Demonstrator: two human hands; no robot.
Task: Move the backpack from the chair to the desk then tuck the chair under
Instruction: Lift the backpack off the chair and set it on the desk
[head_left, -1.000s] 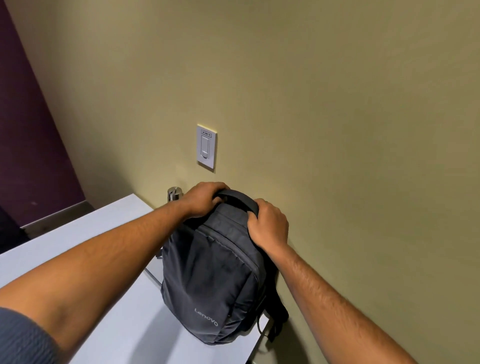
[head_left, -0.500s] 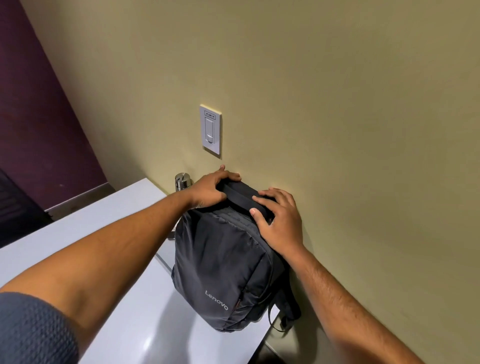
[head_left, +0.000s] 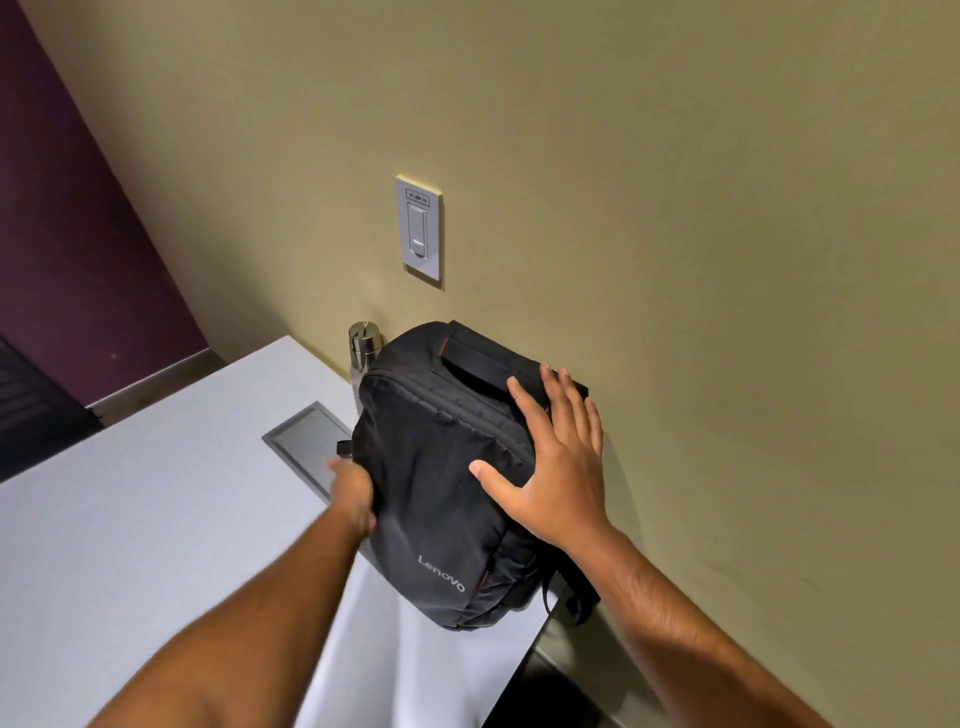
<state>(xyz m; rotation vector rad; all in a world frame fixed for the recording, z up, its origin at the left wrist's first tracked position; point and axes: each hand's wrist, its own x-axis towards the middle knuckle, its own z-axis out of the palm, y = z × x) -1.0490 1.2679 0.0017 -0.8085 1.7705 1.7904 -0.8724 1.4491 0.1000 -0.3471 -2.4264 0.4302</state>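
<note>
Black fabric backpack (head_left: 441, 483) with red trim is on the white laminate desk (head_left: 156, 519), standing at the far right corner, back panel against the olive-green wall (head_left: 675, 260), straps hanging off the desk edge. So step one looks done: bag is off the chair and bearing on the desk.

Right hand (head_left: 556, 467) lies flat on the upper right shoulder of the bag, fingers spread, nothing gripped. Left hand (head_left: 356, 493) is at the bag's left side; fingers are hidden behind the fabric, can't tell if they're pinching it or just pressing.

Remaining: let go, then tuck the chair under. Chair isn't in frame.

Readable text: "Lenovo" in grey on the lower front panel. The grey wall switch plate (head_left: 420, 231) has a small label at its top, too small to read.

Also there: steel bottle (head_left: 363, 345) just behind the bag's left side, grey cable hatch (head_left: 306, 441) flush in the desk.
</note>
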